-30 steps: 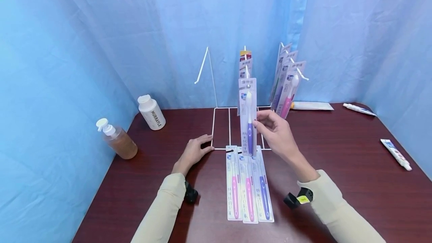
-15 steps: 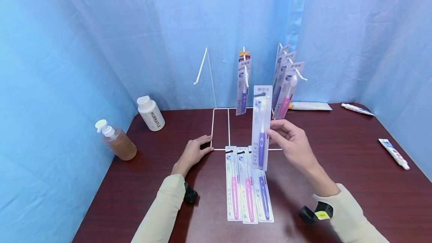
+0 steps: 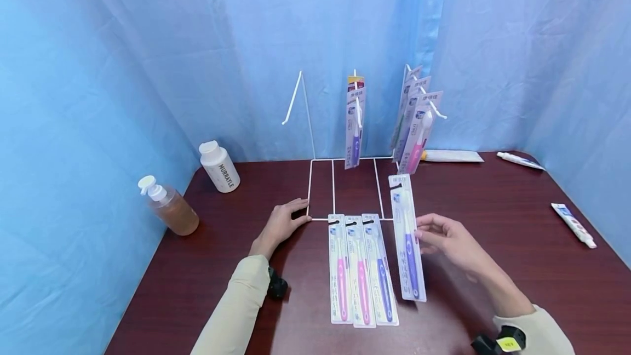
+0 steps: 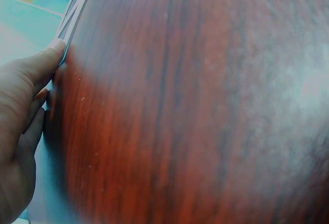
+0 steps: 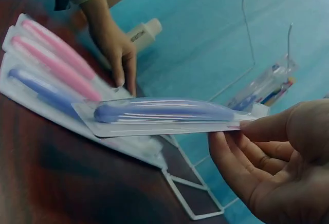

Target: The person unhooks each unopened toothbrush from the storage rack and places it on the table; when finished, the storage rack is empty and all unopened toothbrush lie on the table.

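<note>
Head view: purple-handled toothbrush package [image 3: 408,237] clear of the wire rack [image 3: 310,188], low beside the flat row

Change. Within the last second: transfer of the package from the tip of the middle prong [image 3: 359,114], downward and to the right, into a tilted position near the front edge of the rack base. Present location: just right of the row of three packages [image 3: 362,273] on the surface [image 3: 182,284], with a narrow gap to the row; contact with the surface not determinable. Judged meaning for the work: unhooking of this item complete, release not yet made.

Hands. Right hand [image 3: 455,242]: pinching the package at its right edge between thumb and fingers. Left hand [image 3: 283,221]: unmoved, fingers extended, touching the front left corner of the rack. Hands well apart.

Containers and contents. In the row: two pink toothbrushes [image 3: 342,284] at left, one blue-purple at right, each sealed behind clear plastic. On the middle prong: front package [image 3: 355,147] with purple handle, yellow-and-red-topped package [image 3: 351,79] behind. On the right prong [image 3: 436,111]: several hanging packages [image 3: 419,136], pink handle foremost. In the pump bottle [image 3: 175,210]: amber-brown liquid. In the white bottle [image 3: 220,166], capped and marked MURRAYLE: contents not visible. In the three tubes [image 3: 574,225] at right: contents likewise hidden.
</note>
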{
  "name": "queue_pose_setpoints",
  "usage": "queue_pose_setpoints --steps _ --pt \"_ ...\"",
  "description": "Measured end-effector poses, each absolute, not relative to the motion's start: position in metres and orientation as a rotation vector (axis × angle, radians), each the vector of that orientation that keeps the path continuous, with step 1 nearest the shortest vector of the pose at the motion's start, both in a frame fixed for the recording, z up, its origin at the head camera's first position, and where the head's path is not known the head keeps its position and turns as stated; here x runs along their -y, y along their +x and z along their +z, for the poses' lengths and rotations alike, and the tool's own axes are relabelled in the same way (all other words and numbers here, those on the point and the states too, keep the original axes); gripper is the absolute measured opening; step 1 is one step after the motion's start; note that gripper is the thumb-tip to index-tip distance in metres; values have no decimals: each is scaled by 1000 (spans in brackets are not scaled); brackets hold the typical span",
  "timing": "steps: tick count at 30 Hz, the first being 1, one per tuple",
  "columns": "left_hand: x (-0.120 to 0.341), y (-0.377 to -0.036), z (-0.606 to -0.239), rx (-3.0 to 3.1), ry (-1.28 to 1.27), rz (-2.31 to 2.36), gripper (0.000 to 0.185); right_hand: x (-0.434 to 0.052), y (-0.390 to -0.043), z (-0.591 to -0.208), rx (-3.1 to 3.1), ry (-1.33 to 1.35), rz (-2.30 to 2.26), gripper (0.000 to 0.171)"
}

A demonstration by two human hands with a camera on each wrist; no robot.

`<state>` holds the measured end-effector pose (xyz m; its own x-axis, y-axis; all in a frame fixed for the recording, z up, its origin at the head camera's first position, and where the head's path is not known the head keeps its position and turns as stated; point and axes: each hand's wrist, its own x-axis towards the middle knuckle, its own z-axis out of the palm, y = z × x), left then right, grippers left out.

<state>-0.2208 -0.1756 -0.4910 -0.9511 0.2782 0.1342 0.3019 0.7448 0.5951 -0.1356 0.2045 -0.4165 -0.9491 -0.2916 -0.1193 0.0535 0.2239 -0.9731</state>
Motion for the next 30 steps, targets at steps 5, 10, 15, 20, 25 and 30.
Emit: queue_pose_setpoints --steps 5,10,15,20,25,30 --pt "176 -220 -490 2913 -474 -994 49 -209 -134 -438 -2097 -124 -1729 38" --pt "176 -219 -490 2912 -472 -999 49 -206 -136 -455 -2049 -90 -1702 36" --pt "176 -220 -489 2924 -470 -993 49 -199 -138 -461 -2056 -72 -1679 35" --pt "176 -221 -490 2927 -466 -974 49 -191 -136 -460 -2161 -24 -1602 31" --pt "176 -222 -490 2921 -467 -991 49 -188 -132 -457 -2275 -3 -1488 30" --pt "176 -223 -491 2924 -472 -994 49 -188 -132 -450 -2402 -67 -1326 29"
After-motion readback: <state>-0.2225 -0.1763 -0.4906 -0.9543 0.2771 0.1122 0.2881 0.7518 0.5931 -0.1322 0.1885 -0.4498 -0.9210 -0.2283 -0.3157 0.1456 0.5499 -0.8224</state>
